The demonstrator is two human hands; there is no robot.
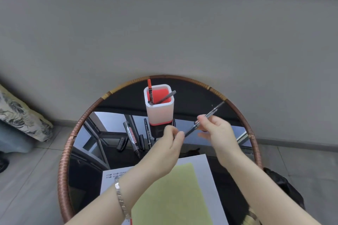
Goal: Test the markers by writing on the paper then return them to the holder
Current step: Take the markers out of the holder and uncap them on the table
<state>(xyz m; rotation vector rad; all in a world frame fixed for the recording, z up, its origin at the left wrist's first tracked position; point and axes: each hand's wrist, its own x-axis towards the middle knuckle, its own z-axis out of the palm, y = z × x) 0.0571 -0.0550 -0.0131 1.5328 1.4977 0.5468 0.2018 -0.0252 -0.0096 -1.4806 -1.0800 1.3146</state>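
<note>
Both hands on one thin marker, above the table and in front of the holder

The left hand pinches the lower end of the thin marker and the right hand grips its barrel. It slants up to the right, just beside the white holder and above the yellow-green paper. This looks like work on the cap: pull or push straight along the barrel, keeping the tip away from the fingers, then bring it down to the paper. Motion blur hides the join, so I cannot tell whether the cap is coming off or going on. On the glass table, reflections muddle the loose markers, and the paper's near edge is cut off.
</note>
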